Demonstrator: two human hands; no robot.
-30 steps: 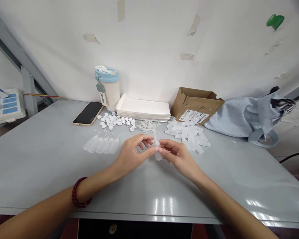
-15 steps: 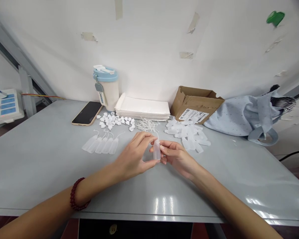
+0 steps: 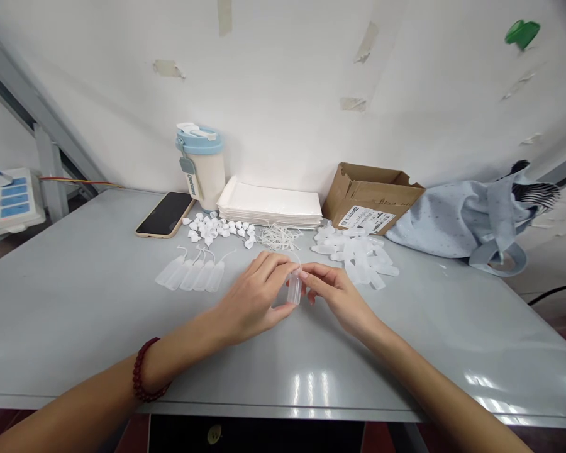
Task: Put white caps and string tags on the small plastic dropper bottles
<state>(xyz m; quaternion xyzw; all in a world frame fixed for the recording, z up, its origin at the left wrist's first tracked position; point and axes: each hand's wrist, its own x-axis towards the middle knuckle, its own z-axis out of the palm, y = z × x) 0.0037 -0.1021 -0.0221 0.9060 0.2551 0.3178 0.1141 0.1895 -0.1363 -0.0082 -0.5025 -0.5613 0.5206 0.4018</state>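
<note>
Upright between my hands is a small translucent plastic bottle (image 3: 294, 289), with a thin white tube rising from its neck. My left hand (image 3: 252, 299) grips it from the left, thumb low near the base and fingers up by the neck. At the neck, the thumb and forefinger of my right hand (image 3: 339, 292) pinch from the right; the exact contact is partly hidden. Left of my hands, several similar bottles with tubes (image 3: 191, 274) lie in a row. A pile of thin white tubes (image 3: 279, 236) lies behind my hands, and loose tubeless bottles (image 3: 358, 255) are heaped to the right.
White caps (image 3: 212, 228) are scattered by a phone (image 3: 166, 214) and a tumbler (image 3: 202, 167). Against the wall stand a stack of white packets (image 3: 271, 204) and a cardboard box (image 3: 370, 195). A light-blue bag (image 3: 443, 217) sits at the right on the grey table (image 3: 99, 314).
My right thumb and fingers have shifted from the bottle's side up to its neck. The bottle has moved slightly left, still in my left hand.
</note>
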